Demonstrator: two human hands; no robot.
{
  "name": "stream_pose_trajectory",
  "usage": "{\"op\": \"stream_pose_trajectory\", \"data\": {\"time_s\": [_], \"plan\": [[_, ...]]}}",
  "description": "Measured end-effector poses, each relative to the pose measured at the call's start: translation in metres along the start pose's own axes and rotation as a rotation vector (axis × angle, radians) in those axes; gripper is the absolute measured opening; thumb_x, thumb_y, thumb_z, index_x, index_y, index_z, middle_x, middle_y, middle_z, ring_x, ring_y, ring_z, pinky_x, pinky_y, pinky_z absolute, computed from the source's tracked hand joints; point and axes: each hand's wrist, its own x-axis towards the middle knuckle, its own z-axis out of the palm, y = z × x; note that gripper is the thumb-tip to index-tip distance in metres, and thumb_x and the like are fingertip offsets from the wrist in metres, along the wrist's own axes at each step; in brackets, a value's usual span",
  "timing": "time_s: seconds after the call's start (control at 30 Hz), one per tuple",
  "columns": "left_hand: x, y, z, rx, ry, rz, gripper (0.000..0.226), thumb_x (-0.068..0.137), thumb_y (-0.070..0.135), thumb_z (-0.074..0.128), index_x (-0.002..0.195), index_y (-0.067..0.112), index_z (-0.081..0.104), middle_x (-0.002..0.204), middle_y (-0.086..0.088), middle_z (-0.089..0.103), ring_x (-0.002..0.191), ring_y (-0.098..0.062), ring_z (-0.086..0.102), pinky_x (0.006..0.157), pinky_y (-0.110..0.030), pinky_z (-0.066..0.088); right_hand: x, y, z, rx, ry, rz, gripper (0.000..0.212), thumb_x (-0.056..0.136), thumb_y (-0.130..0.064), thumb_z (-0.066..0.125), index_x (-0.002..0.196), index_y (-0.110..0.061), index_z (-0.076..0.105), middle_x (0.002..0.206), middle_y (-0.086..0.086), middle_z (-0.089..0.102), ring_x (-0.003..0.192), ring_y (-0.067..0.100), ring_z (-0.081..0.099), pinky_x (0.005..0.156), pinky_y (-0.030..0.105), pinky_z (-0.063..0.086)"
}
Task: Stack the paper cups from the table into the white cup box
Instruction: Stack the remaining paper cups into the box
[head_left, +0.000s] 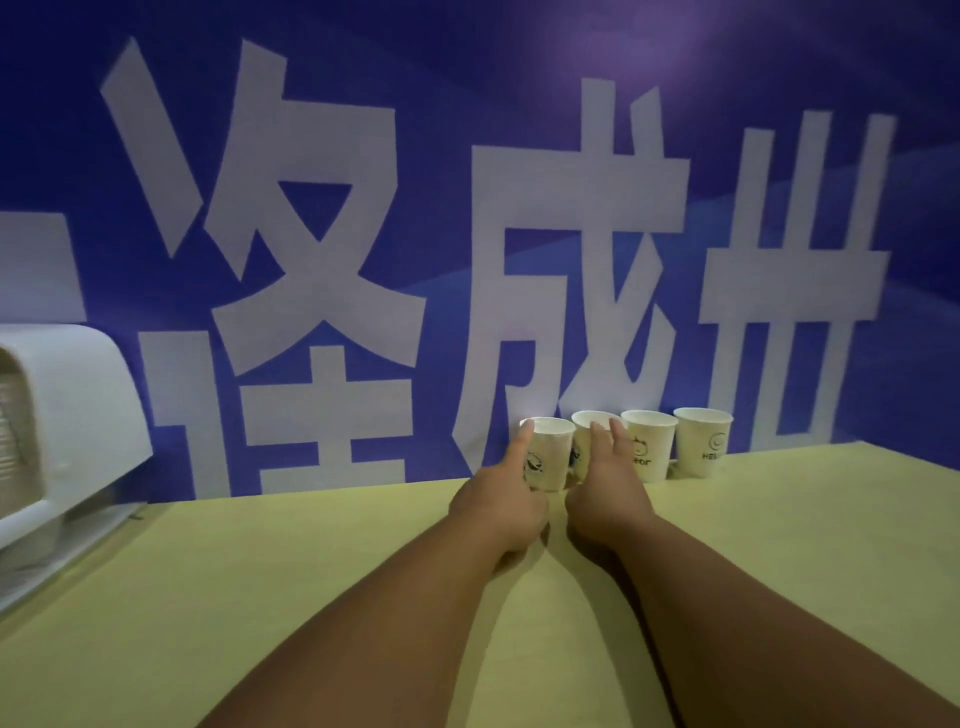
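Note:
Several paper cups stand in a row at the table's back edge, against the blue banner. My left hand (501, 501) is at the leftmost cup (551, 460), with one finger stretched up along the cup's left side and the rest of the hand curled in front of it. My right hand (608, 491) is at the second cup (587, 423), two digits reaching up its front and right side. The third cup (649, 447) and the fourth cup (701, 441) stand untouched. The white cup box (78, 410) sits at the far left, with stacked cups dimly visible inside.
The yellow table (260, 597) spreads out between the box and my arms. A blue banner (467, 208) with large white characters rises directly behind the cups and the box.

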Motion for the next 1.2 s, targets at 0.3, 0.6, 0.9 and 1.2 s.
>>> {"op": "stream_pose_trajectory", "data": {"time_s": [0.3, 0.6, 0.9, 1.2], "plan": [[0.008, 0.001, 0.013, 0.078, 0.158, 0.109, 0.074, 0.106, 0.034, 0.048, 0.156, 0.046, -0.006, 0.128, -0.001, 0.060, 0.094, -0.015, 0.063, 0.077, -0.035, 0.060, 0.005, -0.001, -0.001, -0.003, 0.030, -0.006, 0.077, 0.086, -0.004, 0.067, 0.150, -0.021, 0.026, 0.146, 0.005, 0.037, 0.127, 0.025, 0.047, 0.102, 0.036, 0.043], [0.011, -0.002, 0.009, -0.037, 0.274, 0.052, 0.009, 0.106, 0.025, 0.050, 0.114, 0.029, 0.050, 0.106, 0.004, 0.061, 0.085, -0.014, 0.060, 0.077, -0.029, 0.058, 0.010, 0.000, 0.000, 0.128, 0.113, 0.081, 0.049, 0.089, 0.000, 0.066, 0.133, -0.018, 0.057, 0.122, 0.004, 0.063, 0.105, 0.020, 0.060, 0.085, 0.027, 0.047], [-0.019, -0.009, -0.019, -0.051, 0.457, 0.038, 0.009, 0.107, 0.033, 0.049, 0.110, 0.029, 0.056, 0.103, 0.008, 0.062, 0.087, -0.011, 0.061, 0.076, -0.030, 0.059, -0.006, -0.022, 0.000, 0.020, 0.219, -0.128, 0.016, 0.100, -0.026, 0.055, 0.107, -0.019, 0.067, 0.099, -0.003, 0.063, 0.085, 0.011, 0.058, 0.077, 0.024, 0.047], [-0.077, -0.047, -0.089, -0.001, 0.488, 0.069, 0.010, 0.107, 0.040, 0.045, 0.107, 0.032, 0.051, 0.101, 0.011, 0.059, 0.086, -0.010, 0.060, 0.077, -0.023, 0.056, -0.043, -0.095, 0.009, 0.033, 0.179, -0.309, 0.015, 0.099, -0.028, 0.055, 0.107, -0.022, 0.066, 0.098, -0.010, 0.059, 0.085, 0.007, 0.056, 0.079, 0.019, 0.046]]}}
